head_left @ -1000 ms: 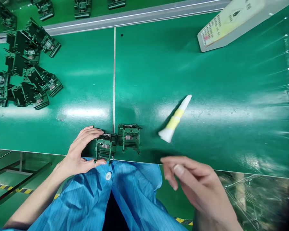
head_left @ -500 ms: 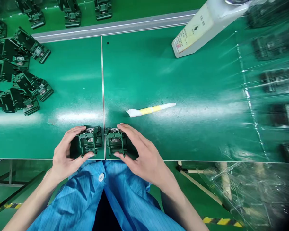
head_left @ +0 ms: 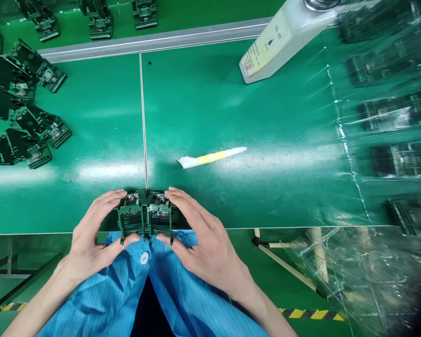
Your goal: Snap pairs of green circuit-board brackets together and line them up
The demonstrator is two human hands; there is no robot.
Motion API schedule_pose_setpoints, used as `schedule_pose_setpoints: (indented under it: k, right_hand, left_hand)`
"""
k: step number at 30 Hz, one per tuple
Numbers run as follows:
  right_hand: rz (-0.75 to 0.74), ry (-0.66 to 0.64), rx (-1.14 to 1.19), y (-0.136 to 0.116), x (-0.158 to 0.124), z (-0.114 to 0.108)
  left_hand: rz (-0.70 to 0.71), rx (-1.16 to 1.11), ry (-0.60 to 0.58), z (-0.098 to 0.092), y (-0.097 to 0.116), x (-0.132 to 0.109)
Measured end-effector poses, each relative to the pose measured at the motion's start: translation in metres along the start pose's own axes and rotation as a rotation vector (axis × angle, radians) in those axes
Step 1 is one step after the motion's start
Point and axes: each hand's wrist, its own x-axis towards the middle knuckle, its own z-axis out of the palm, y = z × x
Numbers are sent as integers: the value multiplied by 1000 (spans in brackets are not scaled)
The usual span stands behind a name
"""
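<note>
A glossy green workbench point(head_left: 284, 117) fills the middle of the frame, split by a pale seam point(head_left: 143, 112) left of centre and bounded at the top by a grey metal strip point(head_left: 182, 37). Beneath its front edge, low on the right of the frame, a black-and-yellow floor stripe point(head_left: 312, 314) runs past a heap of clear plastic point(head_left: 382, 276).

At the lower centre, right in front of my blue coat point(head_left: 105, 295), I have two dark green assemblies in hand. My left hand point(head_left: 91, 241) is clamped on the left unit point(head_left: 131, 219): fingertips over its upper edge, thumb under its lower edge, the frame of it spanning the gap between. My right hand point(head_left: 210, 245) grips the right unit point(head_left: 160, 216) the same way, fingertips at its top edge and thumb at the bottom, my palm well apart from its side. The two units stand side by side near the seam; I cannot tell whether their edges touch, nor whether the bench carries their weight.

Just above my right fingers, near the frame's centre, lies a white-and-yellow stick point(head_left: 212, 157), well clear of both hands. A labelled bottle point(head_left: 270, 44) occupies the top, right of centre. More dark green assemblies point(head_left: 23, 110) crowd the upper left, and other dark parts point(head_left: 393, 112) lie at the right edge, blurred under clear sheeting point(head_left: 351, 164).
</note>
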Motion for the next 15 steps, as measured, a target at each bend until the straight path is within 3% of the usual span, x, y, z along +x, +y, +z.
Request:
schedule_pose_setpoints:
  k: [9,15]
  right_hand:
    - [188,-56,-31,-12,-6,-11]
    - [218,-66,-13,-17,-7,-16]
  left_hand:
    - [-12,107,-92,-5,12,9]
    - [-5,151,-138,-7,21,14]
